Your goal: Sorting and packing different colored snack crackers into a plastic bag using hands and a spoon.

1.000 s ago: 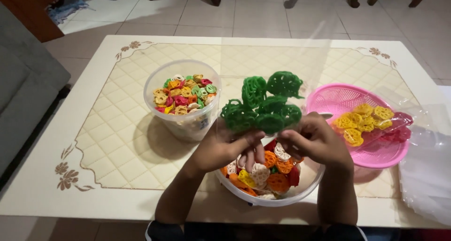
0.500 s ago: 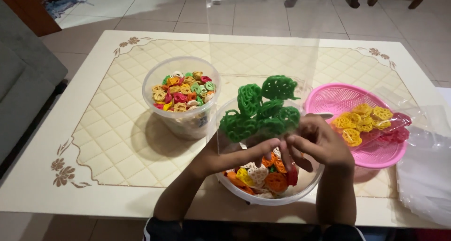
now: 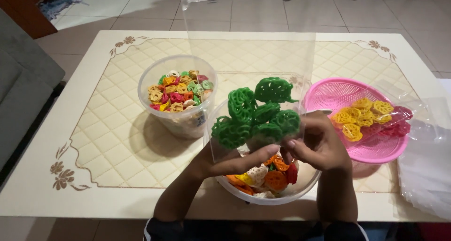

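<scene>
Both my left hand [image 3: 235, 161] and right hand [image 3: 319, 144] pinch a clear bag [image 3: 249, 58] of green crackers [image 3: 256, 114] over the near tub [image 3: 268, 194], whose contents they partly hide; bag top cut off.

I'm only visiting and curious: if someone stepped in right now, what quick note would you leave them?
Left hand and right hand together pinch a clear plastic bag holding green wheel crackers, above a white bowl of mixed crackers.
A clear tub of mixed crackers stands to the left; a pink basket with bagged yellow crackers to the right.
Done: greens bagged. Left: bag unsealed.
</scene>
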